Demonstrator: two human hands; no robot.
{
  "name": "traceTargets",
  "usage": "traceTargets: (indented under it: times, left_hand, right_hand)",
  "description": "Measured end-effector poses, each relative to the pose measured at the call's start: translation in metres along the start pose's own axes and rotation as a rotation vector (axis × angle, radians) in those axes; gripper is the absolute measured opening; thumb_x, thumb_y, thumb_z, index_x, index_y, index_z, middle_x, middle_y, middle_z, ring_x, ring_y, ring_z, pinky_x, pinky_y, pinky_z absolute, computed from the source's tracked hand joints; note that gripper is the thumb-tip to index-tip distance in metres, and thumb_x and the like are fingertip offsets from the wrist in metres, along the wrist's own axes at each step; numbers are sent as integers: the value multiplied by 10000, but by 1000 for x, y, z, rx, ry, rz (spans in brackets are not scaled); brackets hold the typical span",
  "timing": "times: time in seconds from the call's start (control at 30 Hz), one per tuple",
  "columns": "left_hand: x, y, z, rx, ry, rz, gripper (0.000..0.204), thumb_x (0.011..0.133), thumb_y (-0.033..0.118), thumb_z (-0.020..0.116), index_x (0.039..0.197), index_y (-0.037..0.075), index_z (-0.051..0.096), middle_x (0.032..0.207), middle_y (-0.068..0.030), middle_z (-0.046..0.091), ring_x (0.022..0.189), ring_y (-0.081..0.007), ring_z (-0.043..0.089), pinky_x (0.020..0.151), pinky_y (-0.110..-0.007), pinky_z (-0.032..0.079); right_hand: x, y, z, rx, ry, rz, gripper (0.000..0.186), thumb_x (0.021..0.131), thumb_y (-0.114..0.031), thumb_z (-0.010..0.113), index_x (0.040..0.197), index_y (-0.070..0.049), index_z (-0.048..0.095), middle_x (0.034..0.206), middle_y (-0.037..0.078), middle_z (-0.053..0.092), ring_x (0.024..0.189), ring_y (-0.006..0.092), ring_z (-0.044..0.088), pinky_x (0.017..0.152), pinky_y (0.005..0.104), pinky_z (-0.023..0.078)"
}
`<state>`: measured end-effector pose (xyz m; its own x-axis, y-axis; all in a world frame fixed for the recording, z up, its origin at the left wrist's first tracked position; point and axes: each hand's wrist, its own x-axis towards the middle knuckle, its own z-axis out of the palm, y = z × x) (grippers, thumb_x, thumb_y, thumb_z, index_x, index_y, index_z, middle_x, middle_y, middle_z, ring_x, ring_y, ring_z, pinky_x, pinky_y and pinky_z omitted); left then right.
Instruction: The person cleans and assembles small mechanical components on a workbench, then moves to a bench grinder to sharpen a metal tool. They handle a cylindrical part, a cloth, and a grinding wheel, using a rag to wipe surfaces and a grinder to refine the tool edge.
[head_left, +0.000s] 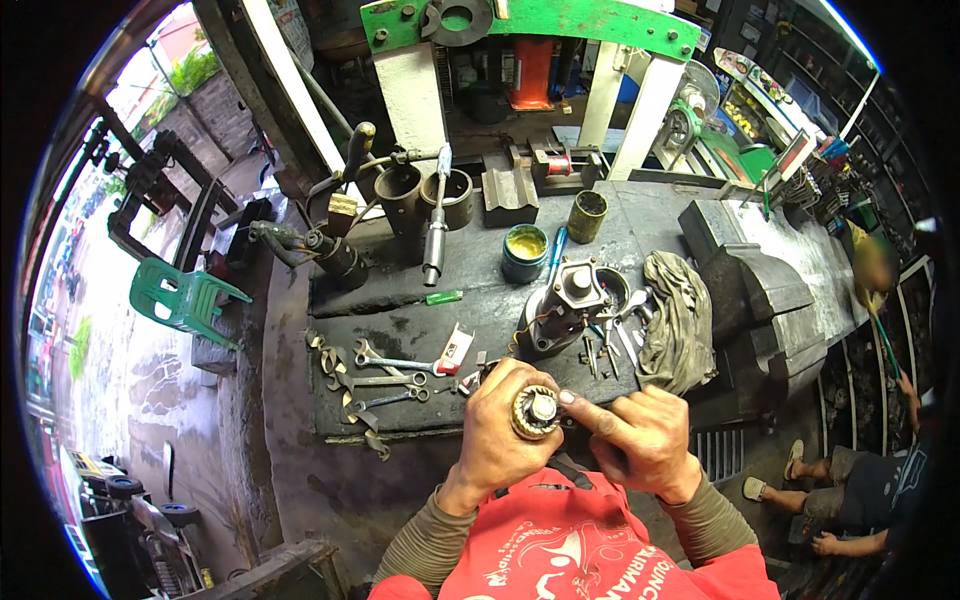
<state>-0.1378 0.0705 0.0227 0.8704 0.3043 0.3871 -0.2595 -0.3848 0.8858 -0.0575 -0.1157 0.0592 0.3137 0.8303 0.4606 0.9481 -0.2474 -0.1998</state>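
My left hand (500,435) is wrapped round a small metal toothed gear part (536,413) with a shaft end at its centre, below the bench's front edge. My right hand (645,440) has its index finger stretched to the gear's right side; the other fingers are curled, and what they hold, if anything, is hidden. Just beyond stands a motor-like metal assembly (578,285) with small loose parts beside it. To the left lie several wrenches (395,380) and a red-and-white packet (455,350); to the right, a crumpled greasy rag (670,335).
The steel bench (390,325) carries a grease tub (525,265), a can (588,220), metal cylinders (400,210) and large steel blocks (755,285). A green-and-white press frame (530,18) stands behind, a green chair (185,300) at left. Another person (870,500) is at right.
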Motion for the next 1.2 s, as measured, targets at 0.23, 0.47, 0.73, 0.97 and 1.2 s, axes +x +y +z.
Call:
traceTargets:
  times: [0.23,0.47,0.73,0.97,1.2]
  left_hand:
    - [-1,4,4,9,-43,25,300,620,11,714,907,22,629,883,-115,597,819,-299,627,738,-372,519]
    - [-6,5,6,24,-52,12,320,598,40,752,896,11,635,888,-118,617,824,-275,637,761,-359,516]
    - [-12,2,9,15,-83,-55,320,617,22,737,917,5,629,890,-119,605,815,-276,632,754,-352,515]
    - [-50,-15,-6,-555,-91,-790,392,723,-76,720,1085,6,592,776,-48,617,545,-124,577,498,-280,483]
    - [-122,-40,-3,-922,389,-902,527,747,-97,729,1240,-52,548,913,-94,642,749,-199,684,625,-312,561]
  right_hand:
    - [-1,2,-2,58,4,-29,712,671,-193,747,1375,-239,649,604,-38,364,504,153,402,505,320,324]
    - [-6,3,-4,-102,-74,-72,645,748,-241,702,1389,-269,639,619,-32,345,527,149,404,535,308,353]
    - [-1,7,-9,-71,29,-38,637,725,-112,698,1356,-193,658,612,-14,343,509,172,394,521,336,334]
    - [31,141,-29,201,307,334,481,864,110,554,1317,-23,642,812,38,516,713,98,484,643,233,414]
    - [92,294,72,136,-223,136,601,845,-31,667,1377,-303,610,1000,114,580,901,346,625,828,418,529]
